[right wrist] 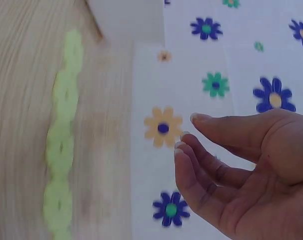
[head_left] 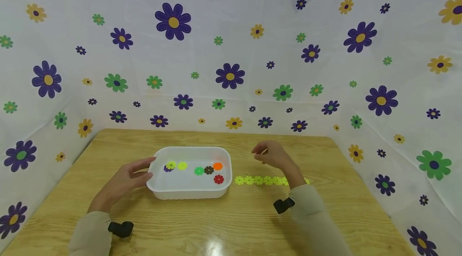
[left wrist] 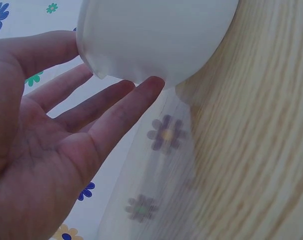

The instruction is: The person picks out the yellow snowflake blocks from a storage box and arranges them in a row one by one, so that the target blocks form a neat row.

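Note:
A white plastic tub (head_left: 187,194) stands on the table, with several flower-shaped discs lying in it. Among them are a red disc (head_left: 218,179), an orange disc (head_left: 217,166), a brown disc (head_left: 209,170), a green disc (head_left: 199,171) and a yellow disc (head_left: 182,166). My left hand (head_left: 120,181) touches the tub's left end from outside, its fingers fairly straight against the wall (left wrist: 151,40). Right of the tub runs a row of yellow flower discs (head_left: 258,180), partly hidden by my right forearm. Above and behind that row hovers my right hand (head_left: 272,155), fingers loosely bent, thumb apart, holding nothing visible.
The wooden table (head_left: 202,228) is enclosed at the back and both sides by white cloth (head_left: 202,55) printed with flowers. A black strap device sits on each wrist, the left one (head_left: 120,229) and the right one (head_left: 283,205).

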A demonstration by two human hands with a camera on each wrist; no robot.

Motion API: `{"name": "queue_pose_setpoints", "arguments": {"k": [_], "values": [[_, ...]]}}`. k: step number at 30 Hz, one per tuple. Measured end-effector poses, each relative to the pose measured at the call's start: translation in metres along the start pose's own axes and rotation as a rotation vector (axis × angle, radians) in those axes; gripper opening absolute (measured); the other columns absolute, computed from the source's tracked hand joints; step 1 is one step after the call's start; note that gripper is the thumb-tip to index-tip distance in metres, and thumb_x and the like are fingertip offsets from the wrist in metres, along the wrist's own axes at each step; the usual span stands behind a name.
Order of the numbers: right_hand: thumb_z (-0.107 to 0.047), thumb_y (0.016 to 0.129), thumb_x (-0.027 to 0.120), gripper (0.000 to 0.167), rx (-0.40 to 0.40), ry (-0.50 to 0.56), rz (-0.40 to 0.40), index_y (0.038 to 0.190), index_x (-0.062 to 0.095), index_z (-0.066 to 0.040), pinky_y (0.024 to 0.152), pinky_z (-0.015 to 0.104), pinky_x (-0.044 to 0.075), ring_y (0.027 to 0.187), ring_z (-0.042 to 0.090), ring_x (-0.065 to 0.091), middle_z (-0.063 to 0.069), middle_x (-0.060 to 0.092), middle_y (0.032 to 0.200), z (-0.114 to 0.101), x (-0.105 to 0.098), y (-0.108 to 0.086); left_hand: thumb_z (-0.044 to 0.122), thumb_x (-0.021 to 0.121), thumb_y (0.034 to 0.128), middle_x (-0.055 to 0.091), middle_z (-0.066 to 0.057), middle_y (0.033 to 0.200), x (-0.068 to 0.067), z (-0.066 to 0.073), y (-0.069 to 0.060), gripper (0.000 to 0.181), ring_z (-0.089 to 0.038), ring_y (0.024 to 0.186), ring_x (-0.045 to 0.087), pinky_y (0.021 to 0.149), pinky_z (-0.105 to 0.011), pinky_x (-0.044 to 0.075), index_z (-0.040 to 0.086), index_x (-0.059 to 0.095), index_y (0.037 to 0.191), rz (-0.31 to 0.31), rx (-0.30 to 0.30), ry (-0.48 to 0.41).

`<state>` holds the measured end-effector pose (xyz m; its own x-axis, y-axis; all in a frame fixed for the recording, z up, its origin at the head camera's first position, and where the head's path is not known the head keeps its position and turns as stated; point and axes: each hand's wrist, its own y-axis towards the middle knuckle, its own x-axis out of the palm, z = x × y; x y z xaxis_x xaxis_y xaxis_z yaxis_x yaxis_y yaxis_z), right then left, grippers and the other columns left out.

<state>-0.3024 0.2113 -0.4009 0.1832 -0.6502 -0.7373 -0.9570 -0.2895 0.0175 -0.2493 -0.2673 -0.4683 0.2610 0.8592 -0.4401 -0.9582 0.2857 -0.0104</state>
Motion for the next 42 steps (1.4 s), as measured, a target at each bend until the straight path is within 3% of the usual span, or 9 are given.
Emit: {"name": "queue_pose_setpoints", "arguments": {"k": [6, 13, 23, 29, 33, 42], "values": [[-0.009, 0.096, 0.071, 0.017, 0.008, 0.008, -0.007, 0.111, 0.074, -0.001, 0.074, 0.028, 0.063, 0.086, 0.025, 0.069, 0.012, 0.072, 0.103, -0.039, 0.026, 0.018, 0.027, 0.062, 0.1042, 0.032, -0.030, 0.164, 0.000, 0.000, -0.002, 0.065, -0.055, 0.141, 0.047, 0.105, -0.053, 0.056, 0.008, 0.036, 0.160, 0.006, 0.007, 0.002], [-0.008, 0.096, 0.072, 0.013, -0.031, 0.038, -0.045, 0.107, 0.076, -0.005, 0.073, 0.026, 0.062, 0.082, 0.019, 0.067, 0.011, 0.073, 0.101, -0.069, 0.057, 0.034, 0.027, 0.062, 0.1040, 0.032, -0.029, 0.164, 0.001, -0.001, -0.002, 0.064, -0.055, 0.141, 0.046, 0.106, -0.055, 0.055, 0.009, 0.037, 0.160, 0.012, -0.010, 0.000], [-0.007, 0.095, 0.072, 0.016, -0.122, 0.019, -0.159, 0.109, 0.076, -0.002, 0.075, 0.024, 0.058, 0.087, 0.016, 0.065, 0.010, 0.075, 0.103, -0.093, 0.108, 0.057, 0.028, 0.063, 0.1038, 0.033, -0.030, 0.164, 0.000, 0.000, -0.002, 0.065, -0.055, 0.140, 0.047, 0.104, -0.053, 0.057, 0.008, 0.037, 0.160, 0.001, -0.004, -0.004], [-0.008, 0.094, 0.073, 0.017, -0.139, -0.053, -0.219, 0.110, 0.078, -0.005, 0.081, 0.023, 0.058, 0.094, 0.017, 0.068, 0.008, 0.077, 0.108, -0.109, 0.134, 0.071, 0.028, 0.062, 0.1038, 0.033, -0.028, 0.164, 0.000, 0.000, -0.002, 0.064, -0.054, 0.141, 0.047, 0.106, -0.054, 0.055, 0.009, 0.038, 0.160, 0.007, -0.011, -0.005], [-0.007, 0.093, 0.075, 0.020, -0.141, -0.103, -0.240, 0.112, 0.078, -0.008, 0.088, 0.024, 0.059, 0.106, 0.019, 0.069, 0.005, 0.077, 0.115, -0.118, 0.149, 0.078, 0.029, 0.063, 0.1035, 0.032, -0.028, 0.165, 0.000, 0.001, -0.001, 0.064, -0.054, 0.142, 0.046, 0.107, -0.057, 0.054, 0.010, 0.038, 0.160, 0.006, -0.023, -0.009], [-0.010, 0.090, 0.078, 0.026, -0.252, -0.335, -0.268, 0.116, 0.078, -0.013, 0.116, 0.024, 0.045, 0.131, 0.017, 0.061, 0.001, 0.073, 0.130, -0.127, 0.173, 0.083, 0.029, 0.063, 0.1032, 0.032, -0.028, 0.165, 0.000, 0.001, -0.002, 0.065, -0.055, 0.141, 0.046, 0.106, -0.056, 0.055, 0.010, 0.038, 0.160, 0.005, -0.024, -0.012]]}}
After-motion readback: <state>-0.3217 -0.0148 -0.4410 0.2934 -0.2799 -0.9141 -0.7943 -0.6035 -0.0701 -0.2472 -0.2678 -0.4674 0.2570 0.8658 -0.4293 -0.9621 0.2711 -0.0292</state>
